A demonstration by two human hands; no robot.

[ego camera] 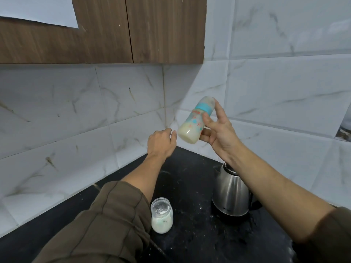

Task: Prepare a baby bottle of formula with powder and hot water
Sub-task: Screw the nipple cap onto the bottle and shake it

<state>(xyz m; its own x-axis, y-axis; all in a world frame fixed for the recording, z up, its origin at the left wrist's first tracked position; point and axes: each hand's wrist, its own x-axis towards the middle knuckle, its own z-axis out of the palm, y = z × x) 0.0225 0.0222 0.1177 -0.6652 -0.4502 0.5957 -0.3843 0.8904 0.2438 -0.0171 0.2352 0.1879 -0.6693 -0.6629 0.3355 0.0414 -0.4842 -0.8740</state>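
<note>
My right hand (218, 130) holds a baby bottle (195, 120) in the air above the counter's back corner. The bottle is tilted, capped end up and to the right, with a blue ring under a clear cap and pale milky liquid in its lower half. My left hand (161, 143) hovers just left of the bottle's base, fingers loosely apart, holding nothing. A glass jar of white powder (162, 215) stands open on the black counter (190, 168) beside my left forearm. A steel electric kettle (230, 194) stands to the right, under my right forearm.
White marble-look tiled walls meet in a corner behind the bottle. Brown wooden wall cabinets (114, 35) hang above. White powder specks dust the black counter around the kettle and jar.
</note>
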